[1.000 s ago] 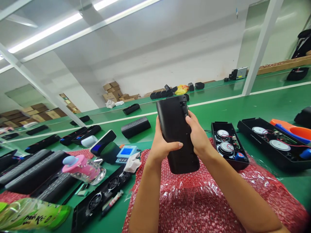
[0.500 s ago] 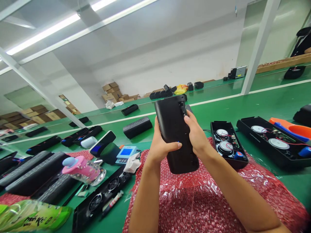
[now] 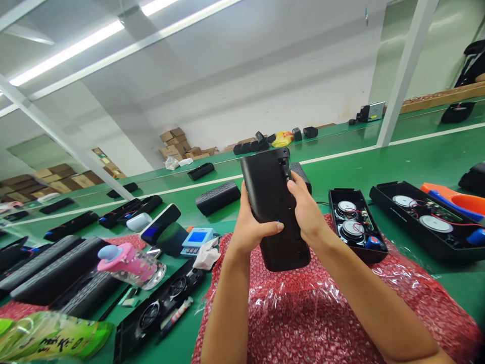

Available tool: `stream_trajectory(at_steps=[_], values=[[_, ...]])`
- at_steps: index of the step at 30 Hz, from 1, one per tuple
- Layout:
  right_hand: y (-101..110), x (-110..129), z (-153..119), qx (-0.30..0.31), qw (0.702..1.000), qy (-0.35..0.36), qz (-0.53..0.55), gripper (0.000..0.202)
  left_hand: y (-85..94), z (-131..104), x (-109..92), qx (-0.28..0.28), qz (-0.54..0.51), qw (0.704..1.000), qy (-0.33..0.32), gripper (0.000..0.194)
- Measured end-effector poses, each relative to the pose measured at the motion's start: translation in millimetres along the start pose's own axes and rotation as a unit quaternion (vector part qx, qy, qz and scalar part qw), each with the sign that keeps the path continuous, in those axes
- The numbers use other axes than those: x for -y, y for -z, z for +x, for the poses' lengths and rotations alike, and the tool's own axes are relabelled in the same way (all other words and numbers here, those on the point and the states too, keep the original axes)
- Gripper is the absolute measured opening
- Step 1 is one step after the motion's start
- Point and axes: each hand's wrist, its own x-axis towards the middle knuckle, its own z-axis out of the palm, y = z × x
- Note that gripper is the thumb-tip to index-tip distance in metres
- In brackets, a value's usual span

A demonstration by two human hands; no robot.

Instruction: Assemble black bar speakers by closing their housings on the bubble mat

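Observation:
Both hands hold up a black speaker case (image 3: 273,202) above red bubble wrap (image 3: 303,313). My left hand (image 3: 250,227) grips its left side, the thumb lying across the face beside a small blue light. On the right edge, my right hand (image 3: 308,212) is wrapped round the case, its thumb near the recessed part at the upper right. The fingers behind the case are hidden. Right of my hands, an open case (image 3: 356,225) shows two round drivers, red wires and a blue part.
Another open case (image 3: 428,222) and an orange tool (image 3: 462,199) lie at the right. To the left are a pink-topped bottle (image 3: 131,263), a blue meter (image 3: 197,239), a speaker panel (image 3: 159,306), a green bag (image 3: 53,336) and several black speakers (image 3: 60,268).
Speakers on the green surface beyond my hands have shifted slightly to the right, and more of the one behind my right hand shows. Both hands and the held case stay nearly still.

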Motion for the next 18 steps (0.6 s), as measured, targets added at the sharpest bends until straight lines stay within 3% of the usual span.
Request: stream_trajectory(at_steps=[18], values=[[-0.6, 1.2, -1.1, -0.002, 1.0, 0.011, 0.012, 0.061, -0.2, 0.0, 0.2, 0.003, -0.002, 1.0, -0.003, 0.119]])
